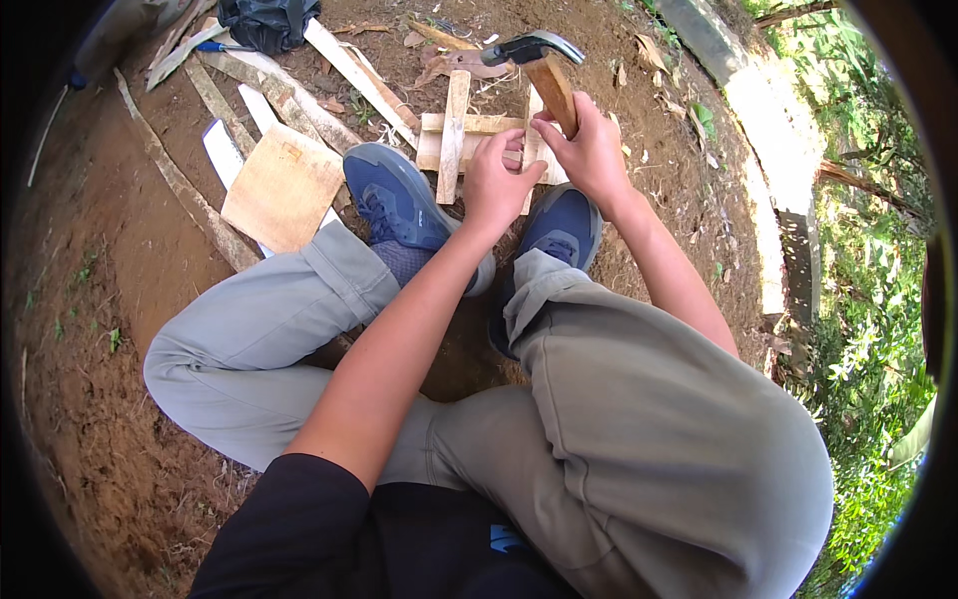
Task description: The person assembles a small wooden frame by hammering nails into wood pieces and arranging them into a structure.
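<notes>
My right hand (589, 155) is wrapped round the wooden handle of a claw hammer (554, 95). Its dark metal head is raised at the far end. Between my shoes lies a small assembly of pale wooden slats (454, 130), with two strips lying across others. My left hand (496, 183) is at the right side of this assembly, fingers curled and close together by the right-hand strip (535, 150). Whatever sits between those fingertips is too small to make out. The thumb and fingers of my right hand come near the same strip.
A square wooden board (282, 187) lies on longer planks at the left. Behind them are a black plastic bag (267, 22) and a blue-handled tool (218, 46). My blue shoes (394, 195) flank the slats on bare soil. Concrete edging (718, 50) and green plants border the right.
</notes>
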A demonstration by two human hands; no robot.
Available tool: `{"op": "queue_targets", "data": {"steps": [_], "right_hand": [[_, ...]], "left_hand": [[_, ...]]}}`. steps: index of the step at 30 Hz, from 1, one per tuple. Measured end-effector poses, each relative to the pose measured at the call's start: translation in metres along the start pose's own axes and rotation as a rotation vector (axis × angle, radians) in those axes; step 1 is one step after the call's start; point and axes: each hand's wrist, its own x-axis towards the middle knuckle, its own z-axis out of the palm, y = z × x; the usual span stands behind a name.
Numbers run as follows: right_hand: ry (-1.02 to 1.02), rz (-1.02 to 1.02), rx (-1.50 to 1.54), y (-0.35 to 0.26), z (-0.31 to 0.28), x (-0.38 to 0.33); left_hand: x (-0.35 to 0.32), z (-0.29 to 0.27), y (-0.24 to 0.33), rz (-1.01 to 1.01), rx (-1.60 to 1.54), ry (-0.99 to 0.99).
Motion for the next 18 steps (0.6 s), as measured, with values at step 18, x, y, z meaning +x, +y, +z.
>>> {"op": "queue_targets", "data": {"steps": [18], "right_hand": [[0.021, 0.041, -0.056, -0.006, 0.006, -0.003]], "left_hand": [[0.048, -0.105, 0.006, 0.027, 0.405, 0.065]]}}
